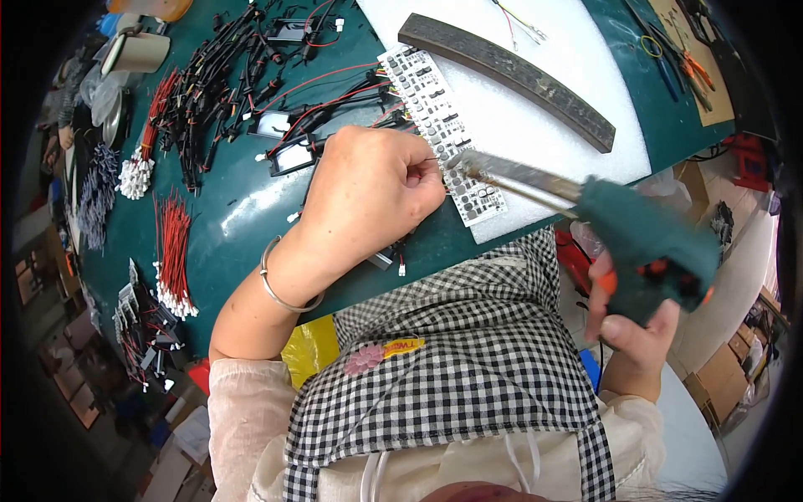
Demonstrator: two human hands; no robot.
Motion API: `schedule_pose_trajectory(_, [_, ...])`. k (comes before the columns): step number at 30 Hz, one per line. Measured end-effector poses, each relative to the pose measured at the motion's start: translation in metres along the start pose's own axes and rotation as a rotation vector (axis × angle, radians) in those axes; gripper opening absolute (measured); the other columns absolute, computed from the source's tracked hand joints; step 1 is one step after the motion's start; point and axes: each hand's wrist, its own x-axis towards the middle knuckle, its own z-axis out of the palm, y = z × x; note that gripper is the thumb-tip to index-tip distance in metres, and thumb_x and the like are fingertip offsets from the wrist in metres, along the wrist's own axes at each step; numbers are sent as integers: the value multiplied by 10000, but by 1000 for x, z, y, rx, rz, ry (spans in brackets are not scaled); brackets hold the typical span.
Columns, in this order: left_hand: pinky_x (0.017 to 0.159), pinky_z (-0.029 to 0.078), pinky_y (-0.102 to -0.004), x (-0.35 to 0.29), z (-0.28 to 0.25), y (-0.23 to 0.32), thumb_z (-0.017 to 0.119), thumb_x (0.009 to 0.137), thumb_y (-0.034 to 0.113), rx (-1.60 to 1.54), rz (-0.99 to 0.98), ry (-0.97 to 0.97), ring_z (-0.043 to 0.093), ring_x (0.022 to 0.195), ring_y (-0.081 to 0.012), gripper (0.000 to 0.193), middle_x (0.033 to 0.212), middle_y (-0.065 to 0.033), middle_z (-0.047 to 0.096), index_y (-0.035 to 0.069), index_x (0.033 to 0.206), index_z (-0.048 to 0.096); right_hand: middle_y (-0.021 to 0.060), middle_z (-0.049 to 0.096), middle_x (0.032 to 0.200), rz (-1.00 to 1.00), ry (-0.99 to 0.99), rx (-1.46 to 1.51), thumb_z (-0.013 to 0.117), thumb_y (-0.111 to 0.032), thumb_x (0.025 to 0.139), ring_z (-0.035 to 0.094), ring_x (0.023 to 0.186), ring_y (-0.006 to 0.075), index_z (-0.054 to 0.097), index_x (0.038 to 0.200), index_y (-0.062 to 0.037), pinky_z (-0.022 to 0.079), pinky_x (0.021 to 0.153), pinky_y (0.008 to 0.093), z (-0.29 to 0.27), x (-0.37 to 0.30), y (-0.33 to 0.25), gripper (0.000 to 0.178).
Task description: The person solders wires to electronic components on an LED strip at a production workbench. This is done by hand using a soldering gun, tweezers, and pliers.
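A strip of white circuit boards (442, 117) with black and silver components lies on the white foam sheet. My left hand (368, 184) is closed in a pinch at the strip's left edge, on a thin wire mostly hidden by the fingers. In my right hand (631, 330) is a green soldering gun (644, 234), gripped by its handle. Its metal tip rests over the board just right of my left fingertips; whether it touches is unclear. Red and black wires (335, 105) run from the strip's upper left edge to small black-framed modules (293, 156).
A dark curved bar (510, 79) lies across the foam sheet (577, 50). On the green table (242, 276) are bundles of red wires with white connectors (173, 259) and a heap of black cables (217, 92). Pliers and tweezers (690, 71) lie at the far right.
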Motion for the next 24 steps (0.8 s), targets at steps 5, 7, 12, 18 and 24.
schedule_pose_trajectory(5, [467, 428, -252, 0, -1, 2, 632, 668, 36, 8, -4, 7, 539, 454, -154, 43, 544, -90, 571, -6, 661, 637, 278, 542, 1130, -137, 56, 211, 775, -148, 616, 546, 538, 150, 362, 1259, 114, 476, 472, 231, -9, 5, 3, 809])
schedule_pose_trajectory(7, [465, 427, -252, 1, -1, 2, 632, 668, 36, 16, -5, 3, 537, 453, -152, 43, 543, -89, 570, -6, 663, 637, 285, 542, 1132, -140, 48, 214, 782, -156, 614, 546, 532, 150, 352, 1264, 115, 477, 468, 228, -10, 5, 4, 825])
schedule_pose_trajectory(12, [463, 425, -254, 0, 0, 2, 632, 671, 37, 11, -23, -4, 530, 449, -149, 45, 541, -88, 566, -7, 664, 638, 285, 540, 1137, -121, 28, 221, 791, -163, 609, 540, 528, 143, 356, 1257, 117, 471, 443, 234, -11, 3, 9, 829])
schedule_pose_trajectory(18, [464, 426, -256, -3, 0, 0, 630, 681, 21, -1, -2, 15, 530, 452, -154, 28, 536, -84, 556, -5, 670, 635, 279, 543, 1115, -130, -11, 233, 775, -156, 611, 533, 514, 149, 357, 1235, 141, 470, 434, 240, -13, 8, 9, 808])
schedule_pose_trajectory(24, [545, 454, -252, -10, -15, 8, 644, 738, 3, -38, -25, -85, 572, 579, -162, 114, 681, -86, 596, -1, 852, 651, 233, 579, 893, -198, -42, 284, 749, -151, 626, 499, 460, 146, 370, 1172, 192, 452, 392, 247, -18, 8, 15, 748])
